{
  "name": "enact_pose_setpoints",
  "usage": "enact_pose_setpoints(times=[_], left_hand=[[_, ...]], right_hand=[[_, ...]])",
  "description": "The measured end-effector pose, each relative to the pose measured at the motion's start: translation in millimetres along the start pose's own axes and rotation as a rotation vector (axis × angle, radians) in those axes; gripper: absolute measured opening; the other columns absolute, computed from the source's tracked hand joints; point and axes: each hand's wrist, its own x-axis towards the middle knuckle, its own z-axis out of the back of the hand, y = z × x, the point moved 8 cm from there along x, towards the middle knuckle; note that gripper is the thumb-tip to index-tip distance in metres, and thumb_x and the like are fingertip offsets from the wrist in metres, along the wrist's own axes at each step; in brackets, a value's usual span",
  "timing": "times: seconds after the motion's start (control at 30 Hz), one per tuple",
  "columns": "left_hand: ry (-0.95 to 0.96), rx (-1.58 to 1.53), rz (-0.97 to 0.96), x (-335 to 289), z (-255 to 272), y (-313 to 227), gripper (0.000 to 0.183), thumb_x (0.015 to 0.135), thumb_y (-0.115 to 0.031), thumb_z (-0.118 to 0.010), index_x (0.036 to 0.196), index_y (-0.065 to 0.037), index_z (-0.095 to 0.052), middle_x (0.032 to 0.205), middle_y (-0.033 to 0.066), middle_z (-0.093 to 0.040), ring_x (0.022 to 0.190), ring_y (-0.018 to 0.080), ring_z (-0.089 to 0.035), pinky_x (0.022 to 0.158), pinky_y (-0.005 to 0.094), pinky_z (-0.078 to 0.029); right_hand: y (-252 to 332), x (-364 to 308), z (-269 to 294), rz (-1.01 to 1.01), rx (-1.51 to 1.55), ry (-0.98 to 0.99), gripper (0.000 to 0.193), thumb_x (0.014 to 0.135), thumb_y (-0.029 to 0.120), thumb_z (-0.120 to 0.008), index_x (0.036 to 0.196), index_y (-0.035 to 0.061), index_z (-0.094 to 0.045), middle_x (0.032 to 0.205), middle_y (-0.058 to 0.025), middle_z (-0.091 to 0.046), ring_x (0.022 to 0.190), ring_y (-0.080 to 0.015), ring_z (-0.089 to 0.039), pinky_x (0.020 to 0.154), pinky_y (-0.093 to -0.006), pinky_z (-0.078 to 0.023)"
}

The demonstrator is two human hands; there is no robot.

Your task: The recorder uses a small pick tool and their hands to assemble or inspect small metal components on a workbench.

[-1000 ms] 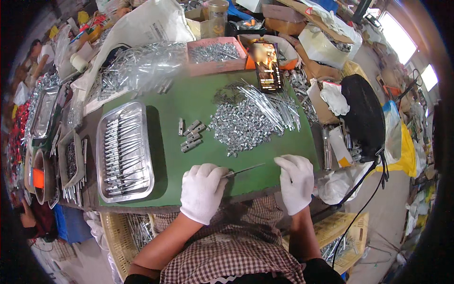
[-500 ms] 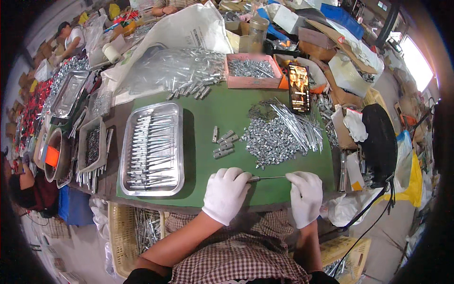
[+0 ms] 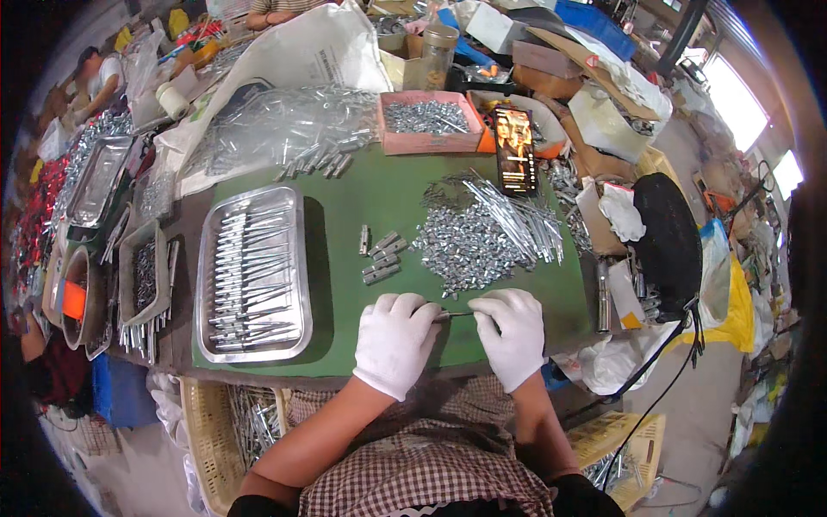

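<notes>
In white gloves, my left hand point(image 3: 396, 343) and my right hand point(image 3: 510, 334) are close together at the front of the green work surface. A thin metal rod point(image 3: 460, 314) spans the short gap between them. Closed fingers of my left hand grip its thicker, sleeve-like end, mostly hidden by the glove. The right fingers are pinched on the thin part. Just beyond lie several short metal sleeves point(image 3: 382, 270) and a heap of small metal nuts point(image 3: 469, 250). Long thin rods point(image 3: 521, 226) rest across the heap's right side.
To the left, a metal tray point(image 3: 303, 258) holds a row of sleeved rods. A pink box point(image 3: 431, 143) of small parts stands at the back, beside a propped phone point(image 3: 515, 151). A plastic bag point(image 3: 258, 138) of metal parts lies back left; a black cushion-like object point(image 3: 676, 246) is at right.
My hands have come closer together, so less of the rod shows between them. The whole scene has shifted left in view as the head turned slightly.
</notes>
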Motion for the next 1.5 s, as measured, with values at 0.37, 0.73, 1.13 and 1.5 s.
enact_pose_setpoints(times=[0.37,0.73,1.13,1.5], left_hand=[[0.103,0.136,-0.087,6,-10,-19,0.021,0.076,-0.02,-0.078,0.095,-0.016,-0.068,0.095,0.0008,-0.065,0.089,0.0255,-0.062,0.076,0.0418,-0.048],[0.14,0.167,-0.089,6,-14,-20,0.021,0.077,-0.019,-0.077,0.096,-0.016,-0.067,0.093,0.0022,-0.063,0.087,0.0263,-0.062,0.076,0.0422,-0.047],[0.065,0.104,-0.108,-1,3,-15,0.021,0.077,-0.018,-0.077,0.094,-0.015,-0.066,0.094,0.002,-0.064,0.088,0.026,-0.062,0.077,0.0413,-0.047],[-0.04,0.283,0.232,-32,174,155,0.01,0.086,-0.011,-0.069,0.095,-0.005,-0.069,0.098,0.0134,-0.071,0.092,0.0366,-0.068,0.08,0.0444,-0.054]], right_hand=[[-19,-16,1,-0.056,0.093,-0.142,0.015,0.084,0.01,-0.072,0.098,0.0153,-0.074,0.1,-0.0051,-0.07,0.1,-0.0303,-0.063,0.089,-0.0435,-0.047],[5,-8,-10,0.134,-0.034,0.048,0.016,0.078,0.014,-0.075,0.093,0.0148,-0.07,0.108,-0.0042,-0.067,0.109,-0.0291,-0.061,0.095,-0.0465,-0.043],[23,1,-12,0.183,-0.062,0.233,0.01,0.083,0.013,-0.069,0.092,0.0116,-0.065,0.091,-0.0089,-0.066,0.096,-0.0328,-0.062,0.092,-0.0478,-0.045],[-4,-17,3,-0.058,0.247,-0.114,0.02,0.083,-0.002,-0.067,0.102,0.0046,-0.066,0.104,-0.0148,-0.067,0.1,-0.035,-0.063,0.09,-0.0441,-0.049]])
